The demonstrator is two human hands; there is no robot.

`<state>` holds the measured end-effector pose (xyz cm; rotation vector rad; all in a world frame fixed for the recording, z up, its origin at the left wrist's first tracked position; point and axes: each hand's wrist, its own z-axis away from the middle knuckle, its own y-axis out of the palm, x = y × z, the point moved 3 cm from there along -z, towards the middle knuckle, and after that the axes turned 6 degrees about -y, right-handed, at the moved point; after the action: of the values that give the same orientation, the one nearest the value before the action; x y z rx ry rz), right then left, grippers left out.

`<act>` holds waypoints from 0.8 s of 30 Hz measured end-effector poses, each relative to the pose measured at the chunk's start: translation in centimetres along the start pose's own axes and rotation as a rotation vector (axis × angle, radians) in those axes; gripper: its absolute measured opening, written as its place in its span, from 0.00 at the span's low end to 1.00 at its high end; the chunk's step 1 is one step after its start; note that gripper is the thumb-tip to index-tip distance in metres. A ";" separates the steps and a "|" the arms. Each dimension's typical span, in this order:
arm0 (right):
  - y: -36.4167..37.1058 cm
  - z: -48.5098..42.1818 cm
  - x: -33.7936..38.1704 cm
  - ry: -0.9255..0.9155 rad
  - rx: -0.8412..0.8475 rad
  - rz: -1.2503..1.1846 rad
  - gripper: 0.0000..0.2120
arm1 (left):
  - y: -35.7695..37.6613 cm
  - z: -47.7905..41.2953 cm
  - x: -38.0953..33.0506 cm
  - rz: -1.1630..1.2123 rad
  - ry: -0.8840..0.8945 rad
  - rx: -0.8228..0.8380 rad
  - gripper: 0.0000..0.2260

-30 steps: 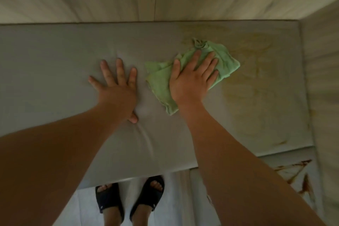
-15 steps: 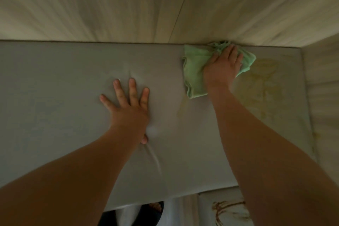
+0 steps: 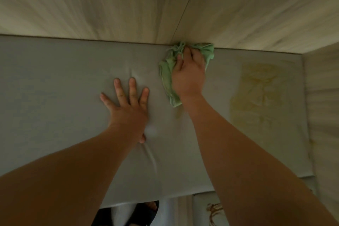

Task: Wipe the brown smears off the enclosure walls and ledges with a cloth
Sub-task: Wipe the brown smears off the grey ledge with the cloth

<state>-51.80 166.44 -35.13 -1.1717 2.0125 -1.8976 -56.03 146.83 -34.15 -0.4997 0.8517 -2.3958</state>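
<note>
Head camera: the right hand (image 3: 189, 77), fingers (image 3: 190, 52) curled on the green cloth (image 3: 166, 73), is at the ledge's (image 3: 55, 88) back edge; the left hand (image 3: 128, 112) lies flat, fingers spread, beside it.

Soft green cloth (image 3: 167, 71), matt grey padded ledge (image 3: 55, 88), streaked wood-grain wall (image 3: 91, 2)

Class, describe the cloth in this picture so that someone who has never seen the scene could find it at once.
Start at the wide grey ledge that runs under the pale wood-grain wall. Follow its far edge to the right hand, which grips a crumpled cloth against that edge. It is the only green thing, left of the yellow-brown smear.
</note>
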 end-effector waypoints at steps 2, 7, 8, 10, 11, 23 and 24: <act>-0.3 0.1 -0.7 -0.091 0.000 0.090 0.22 | -0.2 0.0 -0.1 -0.013 -0.006 0.007 0.68; 0.1 0.3 -0.2 -0.101 0.041 0.199 0.22 | -0.3 0.2 -0.1 -0.023 -0.014 0.015 0.68; -0.1 0.7 -0.5 -0.119 0.053 0.195 0.23 | -0.4 0.1 -0.1 -0.029 -0.011 0.016 0.68; -1.0 2.9 -1.2 -0.169 0.082 0.168 0.23 | -0.3 0.1 0.0 -0.028 -0.006 0.022 0.68; -1.5 4.6 -1.1 -0.192 0.099 0.145 0.24 | -0.3 0.1 0.0 -0.024 -0.002 0.023 0.68; -4.7 14.6 -3.3 -0.345 0.290 0.254 0.35 | 0.0 0.0 0.2 0.000 0.023 -0.032 0.69; -4.1 12.6 -3.5 -0.276 0.276 0.284 0.35 | 0.1 0.1 0.3 0.001 0.023 -0.037 0.69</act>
<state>-40.26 159.02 -35.36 -0.9575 1.6149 -1.7004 -56.18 146.60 -34.10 -0.4863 0.9080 -2.3931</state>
